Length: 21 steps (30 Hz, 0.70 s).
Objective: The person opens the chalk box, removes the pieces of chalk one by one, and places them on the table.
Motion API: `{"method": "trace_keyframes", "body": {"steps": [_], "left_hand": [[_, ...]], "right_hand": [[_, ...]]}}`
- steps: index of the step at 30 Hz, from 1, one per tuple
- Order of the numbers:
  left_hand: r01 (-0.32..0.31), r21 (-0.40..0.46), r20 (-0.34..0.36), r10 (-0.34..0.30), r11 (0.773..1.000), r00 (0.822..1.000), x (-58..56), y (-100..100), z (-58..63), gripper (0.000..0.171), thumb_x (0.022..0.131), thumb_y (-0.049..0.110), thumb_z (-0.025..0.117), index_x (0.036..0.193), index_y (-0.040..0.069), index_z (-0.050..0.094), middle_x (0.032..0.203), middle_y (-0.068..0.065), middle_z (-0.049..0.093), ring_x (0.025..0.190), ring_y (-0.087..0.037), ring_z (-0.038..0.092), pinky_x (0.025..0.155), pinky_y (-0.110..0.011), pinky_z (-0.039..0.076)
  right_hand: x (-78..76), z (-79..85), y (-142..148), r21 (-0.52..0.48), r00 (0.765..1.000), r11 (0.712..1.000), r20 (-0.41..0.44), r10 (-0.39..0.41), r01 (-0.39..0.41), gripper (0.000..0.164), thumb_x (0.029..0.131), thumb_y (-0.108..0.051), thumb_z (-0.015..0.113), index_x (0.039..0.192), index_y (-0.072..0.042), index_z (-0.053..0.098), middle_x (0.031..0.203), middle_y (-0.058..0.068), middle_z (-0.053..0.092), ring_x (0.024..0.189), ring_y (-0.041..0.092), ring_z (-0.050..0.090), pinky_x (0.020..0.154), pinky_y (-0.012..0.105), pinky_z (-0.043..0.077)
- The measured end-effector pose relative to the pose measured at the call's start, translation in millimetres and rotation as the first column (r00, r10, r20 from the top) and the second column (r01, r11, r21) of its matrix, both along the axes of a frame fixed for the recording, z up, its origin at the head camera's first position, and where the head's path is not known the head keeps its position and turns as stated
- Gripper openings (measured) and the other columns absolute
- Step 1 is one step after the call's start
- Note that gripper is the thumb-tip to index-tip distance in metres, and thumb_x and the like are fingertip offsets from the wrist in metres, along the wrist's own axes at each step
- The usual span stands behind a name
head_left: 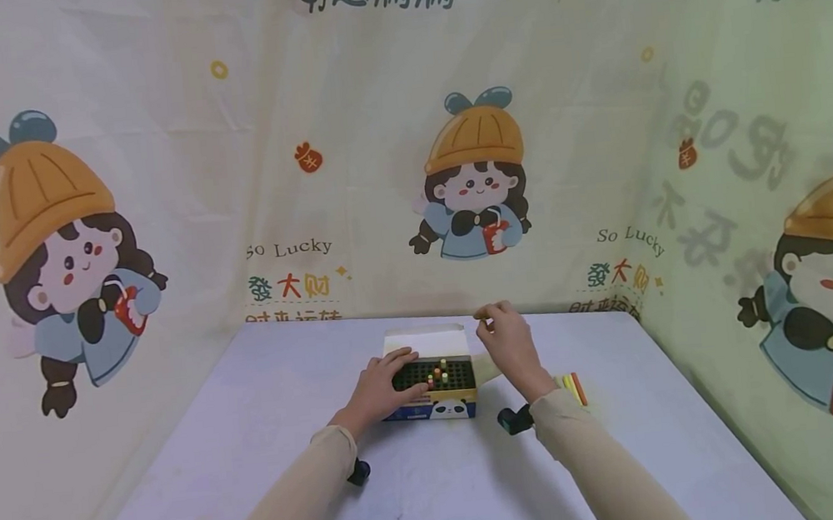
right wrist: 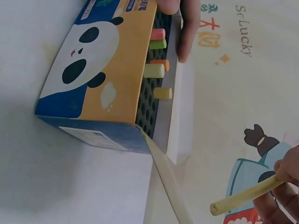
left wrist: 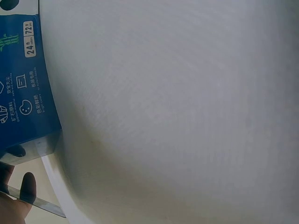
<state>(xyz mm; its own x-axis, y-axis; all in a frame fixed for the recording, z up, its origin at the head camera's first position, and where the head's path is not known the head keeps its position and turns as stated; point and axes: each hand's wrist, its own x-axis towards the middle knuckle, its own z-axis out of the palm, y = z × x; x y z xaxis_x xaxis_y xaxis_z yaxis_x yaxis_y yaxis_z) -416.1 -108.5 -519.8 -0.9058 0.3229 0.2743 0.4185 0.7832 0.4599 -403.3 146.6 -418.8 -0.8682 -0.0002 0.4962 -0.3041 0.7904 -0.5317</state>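
Observation:
A chalk box [head_left: 430,405] with a panda on its front stands with its lid up, and several coloured chalk sticks [head_left: 438,372] poke out of its dark holed insert. Across the box's left end rests my left hand [head_left: 376,389], thumb near the front rim and other fingers toward the back. To the right of the box and above the table, my right hand [head_left: 511,347] pinches a pale yellow chalk stick [right wrist: 243,197]. In the left wrist view, the blue box side [left wrist: 28,79] shows, and only part of the hand appears at the lower left corner.
On the white table [head_left: 440,500], several yellow and orange chalk sticks [head_left: 575,387] lie beside my right forearm. A pale flap [right wrist: 170,186] sticks out from the box's right end. Printed cloth [head_left: 365,198] hangs behind and on both sides.

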Motion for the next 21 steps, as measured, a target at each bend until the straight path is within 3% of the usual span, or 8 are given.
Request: {"method": "trace_keyframes", "body": {"steps": [21], "left_hand": [[-0.008, -0.007, 0.021, 0.008, 1.0, 1.0, 0.3, 0, 2.1, 0.078, 0.09, 0.072, 0.064, 0.154, 0.029, 0.051, 0.163, 0.006, 0.042, 0.131, -0.032, 0.048, 0.109, -0.06, 0.04]], "right_hand": [[-7.8, -11.9, 26, 0.08, 0.996, 0.994, -0.043, -0.073, 0.076, 0.018, 0.096, -0.006, 0.065, 0.105, -0.002, 0.08, 0.108, 0.016, 0.069, 0.097, 0.032, 0.068, 0.083, 0.048, 0.056]]}}
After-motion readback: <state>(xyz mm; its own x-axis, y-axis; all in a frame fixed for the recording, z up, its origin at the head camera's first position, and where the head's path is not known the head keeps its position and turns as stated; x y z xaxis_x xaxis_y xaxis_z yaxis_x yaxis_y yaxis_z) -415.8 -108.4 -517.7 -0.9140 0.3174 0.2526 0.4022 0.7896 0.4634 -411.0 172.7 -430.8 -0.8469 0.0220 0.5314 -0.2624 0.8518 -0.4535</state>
